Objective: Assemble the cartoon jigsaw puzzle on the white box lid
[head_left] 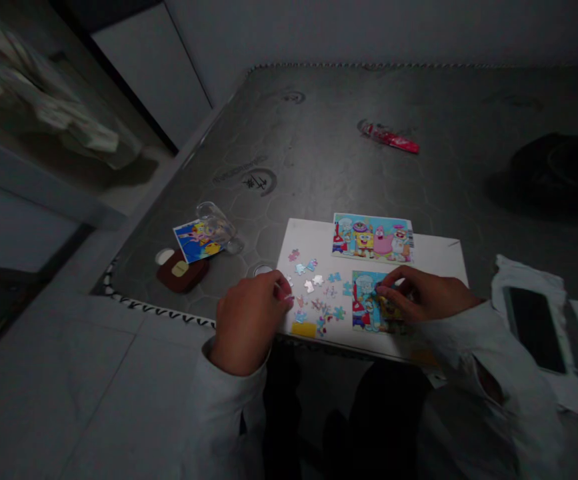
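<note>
My left hand (pixel 251 317) is closed at the left edge of a white board (pixel 313 235), thumb and fingertips pinched on a small pale puzzle piece (pixel 289 298). Loose jigsaw pieces (pixel 310 285) lie scattered just right of it, some face up with colour, some pale. Over a partly assembled cartoon puzzle (pixel 362 313) is my right hand (pixel 423 293), its fingers pinched on a small bluish puzzle piece (pixel 375 291). That hand covers the puzzle's right part. Behind it lies a reference picture card (pixel 373 238) with the cartoon characters.
Left of the board are a brown case (pixel 183 272), a blue cartoon card (pixel 192 241) and a clear plastic bottle (pixel 220 227). A red wrapped item (pixel 391 138) lies farther back. At right, a phone (pixel 535 329) rests on white tissue; a dark object (pixel 563 167) sits behind.
</note>
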`<action>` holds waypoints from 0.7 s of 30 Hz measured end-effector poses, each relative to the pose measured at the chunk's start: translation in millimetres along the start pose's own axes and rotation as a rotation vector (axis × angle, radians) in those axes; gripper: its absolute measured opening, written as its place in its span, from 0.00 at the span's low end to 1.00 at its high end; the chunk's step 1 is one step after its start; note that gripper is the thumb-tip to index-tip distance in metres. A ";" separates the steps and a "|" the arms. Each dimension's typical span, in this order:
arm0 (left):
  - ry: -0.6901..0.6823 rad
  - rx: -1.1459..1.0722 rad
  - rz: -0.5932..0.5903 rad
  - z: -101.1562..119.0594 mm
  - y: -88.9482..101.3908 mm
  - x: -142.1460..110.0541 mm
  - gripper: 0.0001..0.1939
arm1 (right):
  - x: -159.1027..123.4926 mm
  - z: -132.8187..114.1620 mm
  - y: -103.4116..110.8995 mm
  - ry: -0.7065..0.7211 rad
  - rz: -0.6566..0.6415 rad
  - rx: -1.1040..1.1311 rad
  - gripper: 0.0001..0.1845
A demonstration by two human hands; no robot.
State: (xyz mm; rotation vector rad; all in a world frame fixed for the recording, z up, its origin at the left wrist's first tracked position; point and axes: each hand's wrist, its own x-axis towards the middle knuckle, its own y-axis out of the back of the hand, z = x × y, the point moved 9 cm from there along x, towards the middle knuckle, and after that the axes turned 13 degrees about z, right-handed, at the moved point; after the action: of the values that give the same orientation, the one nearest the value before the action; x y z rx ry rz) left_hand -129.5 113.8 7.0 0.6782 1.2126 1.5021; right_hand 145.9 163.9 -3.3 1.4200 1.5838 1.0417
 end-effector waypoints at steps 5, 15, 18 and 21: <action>-0.138 -0.322 0.049 34.4 -1.2 0.5 0.05 | -3.6 -18.5 5.0 0.079 -0.011 0.148 0.07; -0.343 -0.495 -0.016 112.6 -33.8 -22.4 0.11 | -10.4 -14.1 24.7 0.104 -0.001 0.306 0.12; -0.289 -0.538 0.010 117.1 -39.7 -23.3 0.08 | -7.2 6.2 25.9 0.070 0.000 0.279 0.12; -0.237 -0.576 0.001 121.1 -47.1 -25.3 0.08 | -6.1 18.0 18.5 0.070 -0.112 0.270 0.15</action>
State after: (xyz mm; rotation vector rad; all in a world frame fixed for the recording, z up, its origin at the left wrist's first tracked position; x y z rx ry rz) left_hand 2.0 128.6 7.3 0.4459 0.5553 1.6166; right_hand 170.1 160.3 7.0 1.4631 1.8890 0.8436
